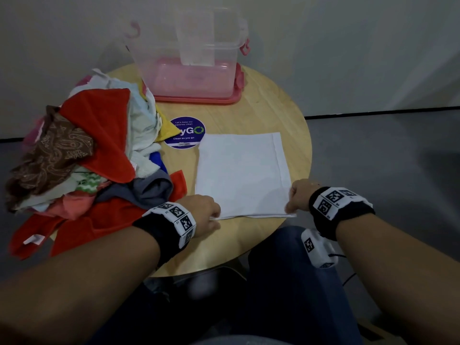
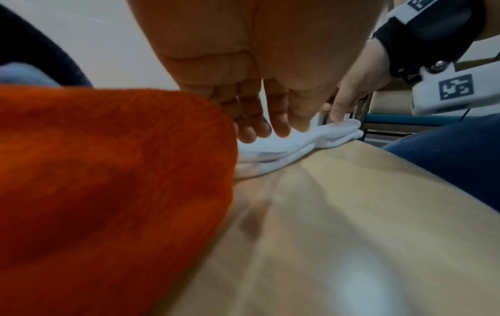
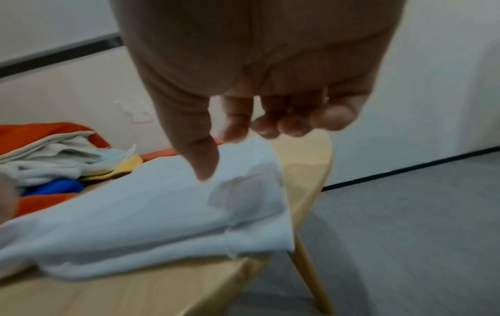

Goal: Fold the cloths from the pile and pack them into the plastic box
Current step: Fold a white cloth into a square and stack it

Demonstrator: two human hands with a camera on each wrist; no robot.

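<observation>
Pile: a heap of mixed coloured cloths (image 1: 82,155) is seen at the left of the round wooden table (image 1: 268,105).
Left hand (image 1: 201,215): the near left corner of the flat white rectangular cloth (image 1: 241,173) is pinched, fingers curled on it.
Cloth axis: its long side runs away from both hands, toward the box.
Right hand (image 1: 298,195): the near right corner is pinched between thumb and forefinger.
Clear plastic box with pink base (image 1: 191,68): set beyond the cloth's far edge, so a fold away from the body is judged likely.
</observation>
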